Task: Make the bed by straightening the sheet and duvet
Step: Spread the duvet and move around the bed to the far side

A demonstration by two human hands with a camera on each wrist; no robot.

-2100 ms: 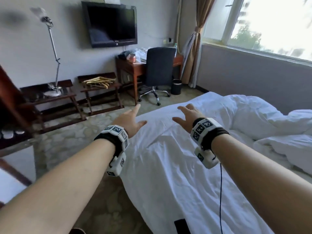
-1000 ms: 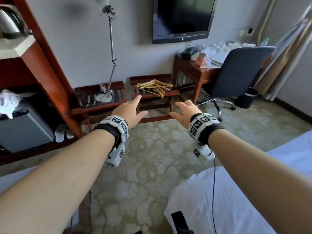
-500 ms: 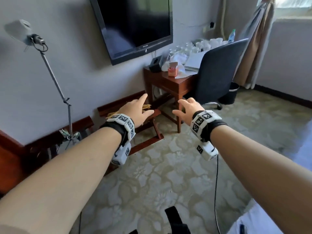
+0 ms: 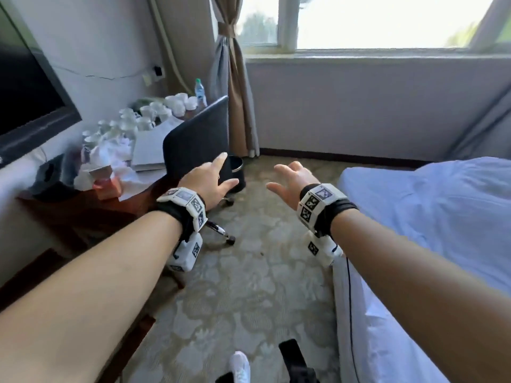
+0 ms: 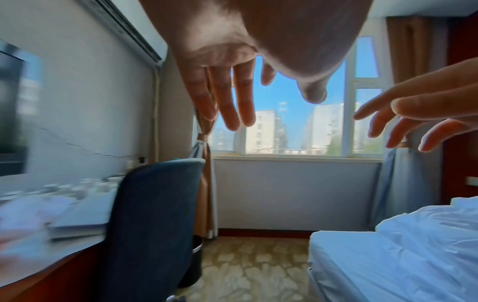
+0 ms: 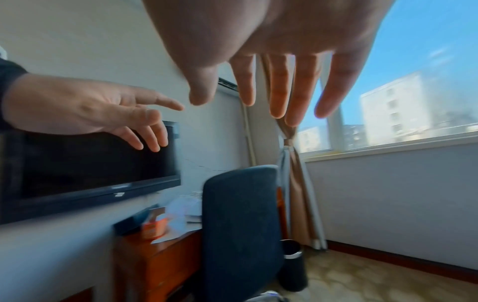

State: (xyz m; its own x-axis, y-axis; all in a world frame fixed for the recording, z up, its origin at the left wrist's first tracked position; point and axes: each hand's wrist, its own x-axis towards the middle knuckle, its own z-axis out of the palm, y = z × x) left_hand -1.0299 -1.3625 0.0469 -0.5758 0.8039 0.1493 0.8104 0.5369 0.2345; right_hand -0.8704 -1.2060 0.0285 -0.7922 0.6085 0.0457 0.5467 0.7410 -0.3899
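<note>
The bed with its white sheet (image 4: 431, 217) fills the right side of the head view, and its corner (image 5: 349, 255) shows low right in the left wrist view. A rumpled white duvet (image 5: 426, 220) lies farther up the bed. My left hand (image 4: 210, 183) and right hand (image 4: 293, 181) are held out in the air over the carpet, fingers straight and spread, holding nothing. Neither hand touches the bedding. The right hand (image 5: 413, 114) floats to the left of the bed's foot corner.
A dark office chair (image 4: 196, 136) stands at a wooden desk (image 4: 91, 211) crowded with cups and papers on the left. A black bin (image 4: 235, 172) sits by the curtain (image 4: 235, 87). A wall TV (image 6: 98, 163) hangs left. Patterned carpet (image 4: 249, 286) runs between desk and bed.
The view has swung from the bed to the left wall and back toward the window, so the bed now lies on my right. Both hands stay open and empty throughout.
</note>
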